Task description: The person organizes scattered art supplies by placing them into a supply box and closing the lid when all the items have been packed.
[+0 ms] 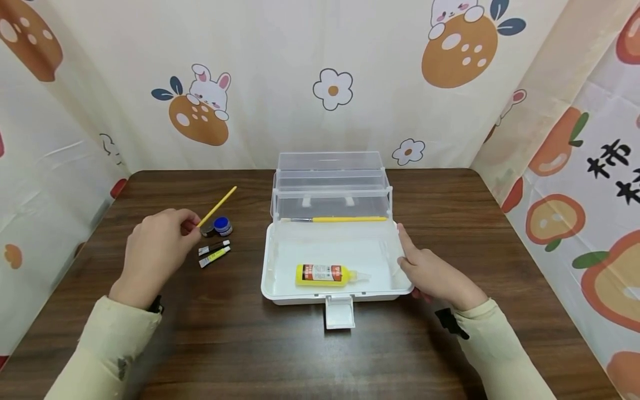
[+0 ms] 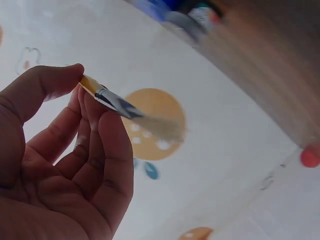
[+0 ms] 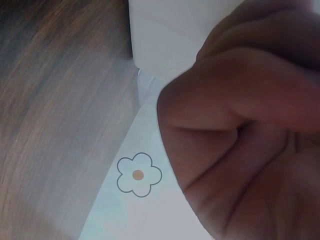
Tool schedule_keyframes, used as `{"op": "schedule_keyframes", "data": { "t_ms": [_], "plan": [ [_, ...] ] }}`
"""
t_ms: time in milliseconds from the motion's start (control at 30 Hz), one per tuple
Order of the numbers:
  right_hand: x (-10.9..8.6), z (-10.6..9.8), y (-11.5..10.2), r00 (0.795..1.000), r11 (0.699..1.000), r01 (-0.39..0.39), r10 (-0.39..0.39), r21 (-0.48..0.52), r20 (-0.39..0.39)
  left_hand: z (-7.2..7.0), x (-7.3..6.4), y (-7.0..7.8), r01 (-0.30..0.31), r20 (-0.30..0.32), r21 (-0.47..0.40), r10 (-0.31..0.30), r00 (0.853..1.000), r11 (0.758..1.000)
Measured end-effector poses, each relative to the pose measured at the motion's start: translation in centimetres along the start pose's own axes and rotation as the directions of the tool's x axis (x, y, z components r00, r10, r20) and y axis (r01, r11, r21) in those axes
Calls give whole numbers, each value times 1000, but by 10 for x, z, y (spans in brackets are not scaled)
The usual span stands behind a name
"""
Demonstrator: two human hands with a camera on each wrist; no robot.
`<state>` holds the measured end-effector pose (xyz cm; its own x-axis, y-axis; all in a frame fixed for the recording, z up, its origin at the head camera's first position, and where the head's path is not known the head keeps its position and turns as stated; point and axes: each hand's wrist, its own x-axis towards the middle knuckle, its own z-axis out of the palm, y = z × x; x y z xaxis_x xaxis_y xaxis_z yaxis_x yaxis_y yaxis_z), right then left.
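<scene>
Between thumb and fingertips, my left hand pinches a yellow paintbrush near its bristle end. The left wrist view shows the pale bristles pointing away from the palm. My right hand grips the right wall of an open white storage box, thumb over the rim and fingers curled outside. Inside the box lies a yellow glue bottle with a clear nozzle. Another yellow paintbrush lies across the back, by the raised clear trays.
Near my left hand stand a blue-lidded paint jar and a dark jar. A black paint tube and a yellow paint tube lie in front of them. The box's latch hangs down at the front. Patterned curtains surround the wooden table.
</scene>
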<state>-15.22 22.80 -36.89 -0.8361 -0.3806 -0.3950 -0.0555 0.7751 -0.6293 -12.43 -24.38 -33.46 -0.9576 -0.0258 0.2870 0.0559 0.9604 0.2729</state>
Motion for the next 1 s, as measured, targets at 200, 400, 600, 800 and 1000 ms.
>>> {"op": "schedule_keyframes", "data": {
  "t_ms": [200,400,600,800,1000],
  "plan": [
    [1,1,0,1000,1000,-7,7,3,-4,-5,1,23,-62,10,8,62,998,998],
    [0,2,1,1000,1000,0,0,6,-2,-1,6,45,-168,-12,15,168,986,986],
    [0,2,0,1000,1000,10,-10,3,-8,6,14,66,-267,-34,-6,266,963,964],
    [0,2,1,1000,1000,11,-11,7,-7,10,25,88,-361,-22,18,362,932,932],
    [2,0,2,1000,1000,4,-4,-9,1,17,32,111,-462,-6,51,463,887,886]
  ]
}}
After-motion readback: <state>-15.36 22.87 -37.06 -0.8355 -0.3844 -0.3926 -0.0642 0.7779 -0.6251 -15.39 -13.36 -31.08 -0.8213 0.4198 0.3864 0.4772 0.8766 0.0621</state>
